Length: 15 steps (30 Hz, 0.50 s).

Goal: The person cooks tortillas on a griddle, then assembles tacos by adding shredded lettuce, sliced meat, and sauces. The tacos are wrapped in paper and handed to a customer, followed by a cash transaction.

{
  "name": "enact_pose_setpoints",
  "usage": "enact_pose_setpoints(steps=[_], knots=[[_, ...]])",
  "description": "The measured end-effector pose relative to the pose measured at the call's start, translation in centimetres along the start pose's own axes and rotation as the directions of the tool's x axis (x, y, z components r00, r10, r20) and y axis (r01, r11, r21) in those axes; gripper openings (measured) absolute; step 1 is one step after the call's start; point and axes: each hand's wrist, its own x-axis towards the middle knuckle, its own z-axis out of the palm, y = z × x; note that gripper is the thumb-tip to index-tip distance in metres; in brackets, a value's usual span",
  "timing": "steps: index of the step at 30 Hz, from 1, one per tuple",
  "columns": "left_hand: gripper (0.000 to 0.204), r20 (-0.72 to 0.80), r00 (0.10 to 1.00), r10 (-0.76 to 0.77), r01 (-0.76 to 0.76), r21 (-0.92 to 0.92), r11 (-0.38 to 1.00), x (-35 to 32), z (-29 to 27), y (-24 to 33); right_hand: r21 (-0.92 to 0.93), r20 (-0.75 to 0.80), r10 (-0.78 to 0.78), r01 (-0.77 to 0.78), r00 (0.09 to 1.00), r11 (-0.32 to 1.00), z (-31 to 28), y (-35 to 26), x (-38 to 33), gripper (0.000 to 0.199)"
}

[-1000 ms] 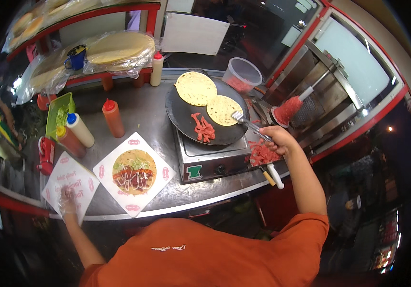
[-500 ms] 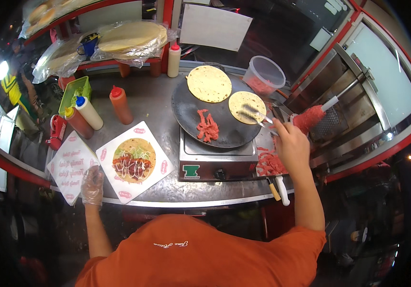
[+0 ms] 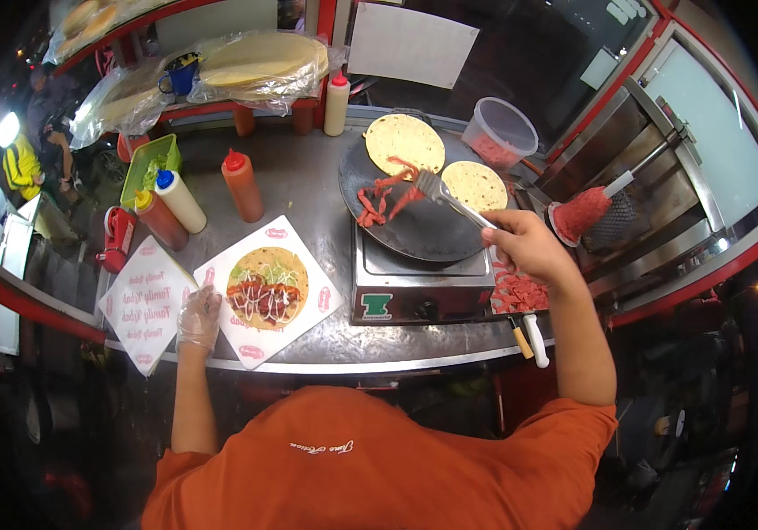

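Observation:
My right hand (image 3: 533,247) is closed around metal tongs (image 3: 463,208), its fingers at the handle end. The toothed tips touch reddish meat strips (image 3: 372,212) on a round black griddle (image 3: 432,252); some strips lie against the larger flatbread (image 3: 401,141). A smaller flatbread (image 3: 474,185) lies beside it, under the line of the tongs. My left hand (image 3: 198,320), in a clear plastic glove, is low over the counter with fingers loosely extended. It is at the left edge of a paper sheet (image 3: 313,265) bearing a topped flatbread (image 3: 264,291), next to a paper stack (image 3: 142,305).
Sauce bottles (image 3: 242,185) and a green tray (image 3: 160,159) stand at the left. Wrapped flatbreads (image 3: 264,66) fill the back shelf. Right of the griddle are a meat bucket (image 3: 498,132), a meat spit (image 3: 582,216), a tray of meat (image 3: 520,291) and a white-handled knife (image 3: 536,340).
My right hand has brought the tongs left from the smaller flatbread to the meat. The strips are spread and partly drawn toward the larger flatbread. My left hand has shifted slightly forward.

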Motion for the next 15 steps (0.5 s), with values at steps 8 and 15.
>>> enact_pose_setpoints(steps=[8,15], knots=[[0.035,0.207,0.972,0.112,-0.126,0.055,0.991,1.5,0.6,-3.0,-0.442,-0.324,-0.217,0.055,0.921,0.895,3.4,-2.3,-3.7,0.042],[0.034,0.277,0.943,0.183,-0.182,-0.033,0.983,2.3,-0.5,-2.8,-0.519,-0.479,-0.396,0.112,0.783,0.848,15.9,-2.1,-2.9,0.032]])
